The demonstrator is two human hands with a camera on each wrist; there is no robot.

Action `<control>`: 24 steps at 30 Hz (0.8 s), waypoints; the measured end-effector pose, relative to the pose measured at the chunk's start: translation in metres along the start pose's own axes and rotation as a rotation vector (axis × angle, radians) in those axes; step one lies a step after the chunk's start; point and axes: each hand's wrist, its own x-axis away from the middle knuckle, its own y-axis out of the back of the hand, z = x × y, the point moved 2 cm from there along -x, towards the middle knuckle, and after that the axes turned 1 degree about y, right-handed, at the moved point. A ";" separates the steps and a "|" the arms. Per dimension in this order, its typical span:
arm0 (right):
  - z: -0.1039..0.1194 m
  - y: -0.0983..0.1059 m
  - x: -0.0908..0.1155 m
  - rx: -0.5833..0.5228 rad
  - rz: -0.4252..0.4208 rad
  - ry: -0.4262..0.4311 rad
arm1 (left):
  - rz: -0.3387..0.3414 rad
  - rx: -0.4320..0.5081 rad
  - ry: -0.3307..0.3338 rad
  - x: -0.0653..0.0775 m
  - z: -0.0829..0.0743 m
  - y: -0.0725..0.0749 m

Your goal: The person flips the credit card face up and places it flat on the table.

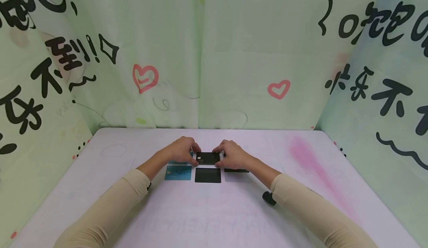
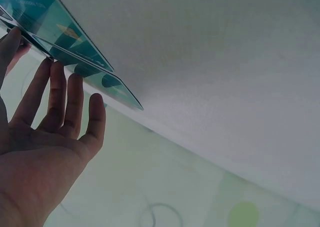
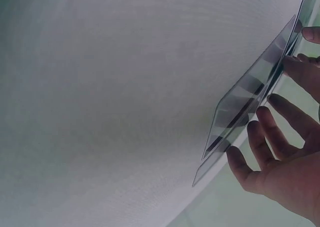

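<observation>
Both hands meet at a black VIP card in the middle of the far row in the head view. My left hand pinches its left side, thumb at the near corner and fingers at the far one. The right side is pinched likewise by my right hand. Nearer lie a blue VIP card, a plain black card and a pale card with a dark stripe. Another blue card lies partly under the left hand. Beneath the right hand, a further card is partly hidden.
The cards lie in two rows on a white-pink table. Behind and at both sides hangs a pale green curtain with black lettering and red hearts. A small black object shows by the right sleeve.
</observation>
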 end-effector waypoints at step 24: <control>0.002 -0.001 -0.003 0.030 0.006 -0.045 | -0.006 -0.022 0.039 0.000 0.000 -0.003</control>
